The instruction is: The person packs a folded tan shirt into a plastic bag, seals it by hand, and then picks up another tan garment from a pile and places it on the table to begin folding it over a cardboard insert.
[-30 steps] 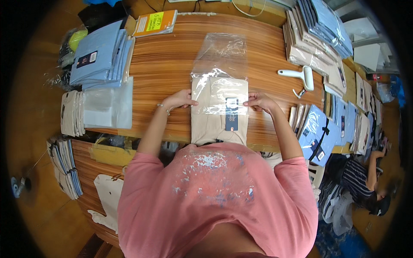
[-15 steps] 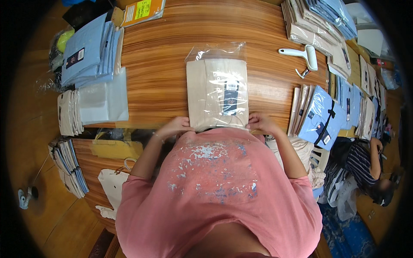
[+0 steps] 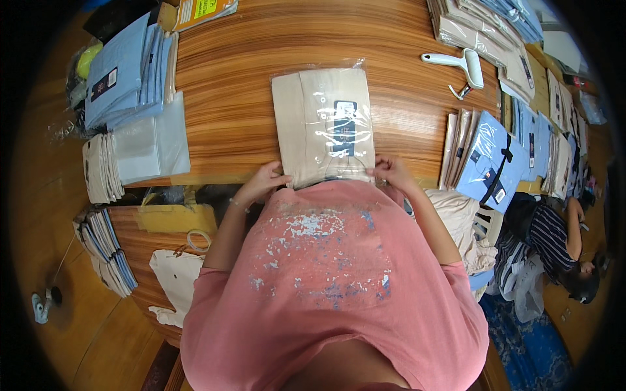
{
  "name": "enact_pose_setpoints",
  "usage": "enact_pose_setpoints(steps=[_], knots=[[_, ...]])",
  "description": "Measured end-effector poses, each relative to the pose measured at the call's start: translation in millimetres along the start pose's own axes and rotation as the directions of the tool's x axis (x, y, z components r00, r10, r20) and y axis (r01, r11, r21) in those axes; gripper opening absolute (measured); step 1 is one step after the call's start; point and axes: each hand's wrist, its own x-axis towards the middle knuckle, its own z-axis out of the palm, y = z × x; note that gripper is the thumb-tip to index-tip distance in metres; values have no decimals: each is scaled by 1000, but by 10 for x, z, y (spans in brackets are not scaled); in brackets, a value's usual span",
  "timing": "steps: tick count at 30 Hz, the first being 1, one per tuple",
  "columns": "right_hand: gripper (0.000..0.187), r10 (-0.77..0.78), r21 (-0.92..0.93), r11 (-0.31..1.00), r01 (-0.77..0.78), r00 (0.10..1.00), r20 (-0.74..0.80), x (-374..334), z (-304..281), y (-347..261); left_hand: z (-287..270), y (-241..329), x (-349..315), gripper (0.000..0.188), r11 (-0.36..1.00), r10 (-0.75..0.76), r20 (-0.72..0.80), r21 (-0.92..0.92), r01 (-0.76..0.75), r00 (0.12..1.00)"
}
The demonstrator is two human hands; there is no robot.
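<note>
A folded beige garment in a clear plastic bag lies on the wooden table in front of me, with a dark label showing through the film. Its far edge almost meets the bag's far end. My left hand pinches the near left corner of the bag. At the near right corner, my right hand has thumb and fingers closed on the bag's edge. The near end of the bag rests close against my pink shirt, which partly hides it.
Bagged blue garments are stacked at the left, beside clear empty bags. A white lint roller lies at the right, between stacked bagged garments and a blue bagged garment. Another person is at far right.
The loose plastic flap beyond the garment's far edge has shrunk, as the garment now sits nearer the bag's far end. Both hands still grip the near corners. The view has shifted slightly.
</note>
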Motion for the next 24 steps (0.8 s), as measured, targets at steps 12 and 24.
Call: enact_pose_setpoints(steps=[12, 24], knots=[[12, 102, -62, 993, -105, 994, -45, 32, 71, 129, 221, -80, -55, 28, 973, 183, -110, -118, -196, 977], [13, -41, 78, 996, 47, 996, -81, 373, 210, -32, -43, -240, 211, 47, 964, 262, -268, 19, -267, 927]])
